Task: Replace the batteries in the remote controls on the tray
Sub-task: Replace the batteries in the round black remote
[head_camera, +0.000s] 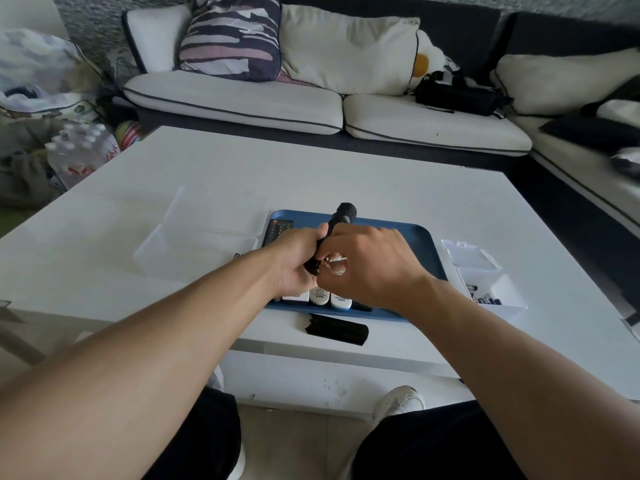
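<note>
left hand wrapped around the near end of a long black plastic remote control, tilted up so its far end points away above the tray. right hand pressed up against the left, fingers curled at the remote's near end, pinching something small with a glint of metal; cannot tell exactly what it is. both hands hover over a flat blue rectangular tray. directly beneath the hands, three white remote controls lie side by side on the tray, only their near ends showing. beyond the left hand, a black remote with buttons lies flat on the tray. nearer than the hands, off the tray, a loose black battery cover rests on the white table. right of the right hand, a small clear plastic box of batteries, lid open. left of the left hand, a larger clear plastic box.
</note>
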Demonstrator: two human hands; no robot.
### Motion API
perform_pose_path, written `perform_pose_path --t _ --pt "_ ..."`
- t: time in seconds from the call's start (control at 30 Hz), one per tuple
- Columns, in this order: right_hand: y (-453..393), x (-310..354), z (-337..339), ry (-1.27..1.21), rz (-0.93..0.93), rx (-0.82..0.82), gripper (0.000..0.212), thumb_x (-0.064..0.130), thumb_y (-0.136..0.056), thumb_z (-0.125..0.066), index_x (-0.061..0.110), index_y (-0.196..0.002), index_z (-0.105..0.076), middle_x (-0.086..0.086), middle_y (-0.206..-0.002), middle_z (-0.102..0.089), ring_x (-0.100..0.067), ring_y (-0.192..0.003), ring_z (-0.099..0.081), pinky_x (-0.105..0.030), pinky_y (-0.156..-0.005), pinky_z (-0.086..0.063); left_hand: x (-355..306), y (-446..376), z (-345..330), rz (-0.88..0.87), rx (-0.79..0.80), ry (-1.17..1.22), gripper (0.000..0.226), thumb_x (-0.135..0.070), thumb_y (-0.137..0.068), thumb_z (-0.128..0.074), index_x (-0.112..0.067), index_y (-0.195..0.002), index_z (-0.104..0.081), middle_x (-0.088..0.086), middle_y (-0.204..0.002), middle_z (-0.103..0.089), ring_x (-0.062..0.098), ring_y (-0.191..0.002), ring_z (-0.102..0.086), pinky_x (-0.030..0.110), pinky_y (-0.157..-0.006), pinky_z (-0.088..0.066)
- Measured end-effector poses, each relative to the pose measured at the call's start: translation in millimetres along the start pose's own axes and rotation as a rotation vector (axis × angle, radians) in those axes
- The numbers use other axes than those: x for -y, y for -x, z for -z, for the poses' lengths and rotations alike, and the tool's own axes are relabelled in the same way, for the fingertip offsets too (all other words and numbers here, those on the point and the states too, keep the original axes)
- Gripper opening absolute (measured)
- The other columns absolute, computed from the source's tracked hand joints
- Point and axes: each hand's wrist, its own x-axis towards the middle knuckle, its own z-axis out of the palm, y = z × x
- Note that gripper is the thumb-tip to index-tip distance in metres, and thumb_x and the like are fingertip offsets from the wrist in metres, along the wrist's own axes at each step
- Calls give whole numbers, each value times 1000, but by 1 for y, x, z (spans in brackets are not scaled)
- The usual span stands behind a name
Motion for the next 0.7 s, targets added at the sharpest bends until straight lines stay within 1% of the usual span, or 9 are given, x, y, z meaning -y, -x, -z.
perform_pose_path --t 0.13,0.2,0.23,0.27,0.37,0.47,0.53,0.6,0.7 --pt "2 -9 -1 -125 60 152 27 36 -84 -62 38 -109 -71 16 -111 -62 -19 -82 -63 -35 -69 -50 -1 -4 6 58 26 -10 34 -27 -109 -43 -9 -87 -63 6 -68 -56 16 -58 -57 27 -45 -55" --pt "3 -17 -2 -199 73 197 22 33 -88 -69 35 -110 -73 16 -111 -61 -15 -87 -64 -37 -74 -52 2 -8 8 66 57 -43 34 -24 -110 -37 -11 -95 -65 10 -73 -63 22 -57 -67 40 -66 -63" --pt "3 -19 -1 -223 76 201 19 32 -89 -70 34 -108 -75 15 -109 -61 -12 -87 -63 -37 -75 -52 5 -10 8 78 72 -57 32 -20 -110 -35 -12 -99 -64 12 -76 -65 25 -59 -69 47 -81 -62" --pt "3 -21 -1 -265 68 192 15 30 -89 -71 32 -104 -76 16 -105 -61 -9 -85 -62 -34 -74 -51 8 -11 7 91 88 -66 30 -15 -109 -34 -11 -101 -63 13 -78 -66 28 -60 -70 52 -88 -59" --pt "4 -29 11 -569 -136 128 1 26 -91 -71 26 -91 -70 22 -79 -66 0 -65 -57 -19 -61 -45 11 -16 1 108 99 -51 29 -18 -108 -39 -5 -103 -64 16 -84 -69 34 -71 -74 55 -74 -60" --pt "13 -65 24 -681 -413 198 10 28 -95 -66 19 -92 -64 9 -82 -75 -7 -53 -48 -22 -53 -40 10 -26 -3 107 64 46 42 -32 -108 -42 1 -102 -67 19 -87 -69 36 -76 -75 57 -68 -60" --pt "28 -102 28 -649 -571 265 13 26 -95 -65 14 -93 -67 3 -82 -77 -8 -55 -51 -19 -54 -40 9 -31 -8 96 56 56 41 -33 -108 -43 0 -110 -66 18 -89 -69 36 -82 -74 56 -70 -61" --pt "44 -138 29 -561 -736 214 14 24 -94 -66 10 -93 -69 1 -78 -76 -11 -57 -51 -20 -54 -40 11 -35 -14 85 51 57 41 -32 -108 -43 1 -124 -63 19 -97 -67 37 -86 -73 55 -71 -61" --pt "63 -177 29 -350 -893 170 15 22 -95 -64 10 -90 -69 -4 -85 -76 -15 -53 -48 -26 -54 -39 14 -39 -25 72 45 55 41 -30 -108 -44 2 -129 -58 22 -98 -67 39 -84 -73 56 -67 -62"
